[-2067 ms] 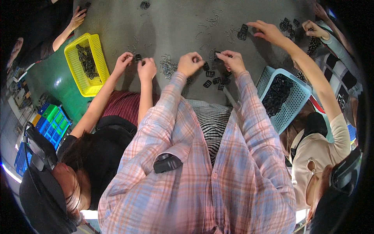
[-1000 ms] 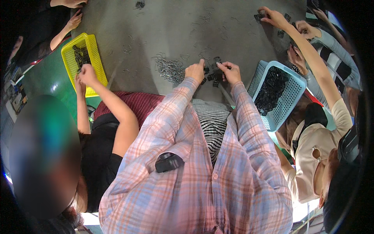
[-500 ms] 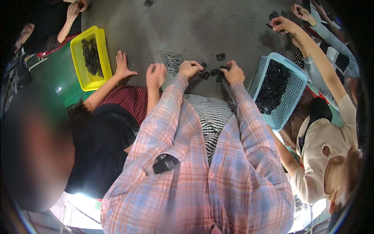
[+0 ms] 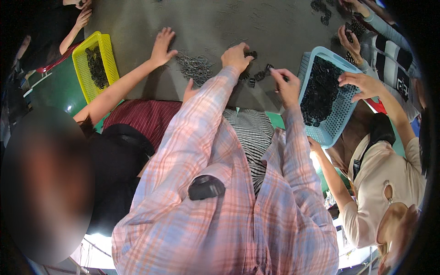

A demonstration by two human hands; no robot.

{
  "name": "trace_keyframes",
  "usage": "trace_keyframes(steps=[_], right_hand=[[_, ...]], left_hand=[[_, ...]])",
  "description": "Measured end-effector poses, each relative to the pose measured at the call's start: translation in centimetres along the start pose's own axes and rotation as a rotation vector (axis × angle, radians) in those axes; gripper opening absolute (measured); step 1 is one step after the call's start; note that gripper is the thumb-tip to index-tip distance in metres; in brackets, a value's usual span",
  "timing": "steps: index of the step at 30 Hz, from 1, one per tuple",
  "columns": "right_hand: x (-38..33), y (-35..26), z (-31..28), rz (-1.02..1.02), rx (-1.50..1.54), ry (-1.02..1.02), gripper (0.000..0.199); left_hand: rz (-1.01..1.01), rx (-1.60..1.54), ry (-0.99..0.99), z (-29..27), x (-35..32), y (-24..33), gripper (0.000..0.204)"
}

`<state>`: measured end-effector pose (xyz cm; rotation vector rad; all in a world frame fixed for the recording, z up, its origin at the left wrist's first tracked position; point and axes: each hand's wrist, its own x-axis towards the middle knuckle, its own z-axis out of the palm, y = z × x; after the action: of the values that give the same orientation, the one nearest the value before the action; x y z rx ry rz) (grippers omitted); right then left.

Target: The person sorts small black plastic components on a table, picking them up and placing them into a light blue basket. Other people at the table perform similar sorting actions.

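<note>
My left hand point(image 4: 236, 57) reaches out over the grey table, its fingers curled onto a small black plastic part point(image 4: 250, 54). Closer to me, my right hand point(image 4: 288, 87) is closed, with another small black piece point(image 4: 286, 78) showing between its fingers. Its forefinger points toward a cluster of small black parts point(image 4: 260, 75) lying between my hands. Just what the fingertips grip is partly hidden. To the left of my left hand lies a heap of thin bent metal wires point(image 4: 195, 68).
A blue basket point(image 4: 338, 120) of black parts stands right of my hand, with a co-worker's hand point(image 4: 360, 85) over it. At left is a yellow basket point(image 4: 111, 64), also holding black parts. Another co-worker's hand point(image 4: 162, 48) rests near the wire heap. Loose wires dot the table point(image 4: 201, 27).
My left hand has moved forward and right onto a black part farther out. My right hand has shifted right, near the blue basket. The right-hand co-worker's hand has come to that basket.
</note>
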<state>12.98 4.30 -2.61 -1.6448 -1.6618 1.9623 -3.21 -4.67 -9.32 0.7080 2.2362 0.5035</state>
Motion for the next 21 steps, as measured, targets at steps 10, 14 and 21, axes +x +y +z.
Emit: trace_keyframes(steps=[10,14,21], right_hand=[[-5.6,2.6,-13.1,-0.050,-0.839,0.506,0.025],[-6.6,4.9,-14.6,-0.485,-1.153,0.660,0.030],[-7.3,1.0,-1.2,-0.536,-0.535,0.278,0.026]], left_hand=[[0.024,-0.438,-0.168,0.0,-2.8,6.4,0.036],[0.333,-0.685,-0.295,3.5,-9.4,12.3,0.045],[0.073,-0.156,0.235,1.3,-10.1,3.0,0.037]])
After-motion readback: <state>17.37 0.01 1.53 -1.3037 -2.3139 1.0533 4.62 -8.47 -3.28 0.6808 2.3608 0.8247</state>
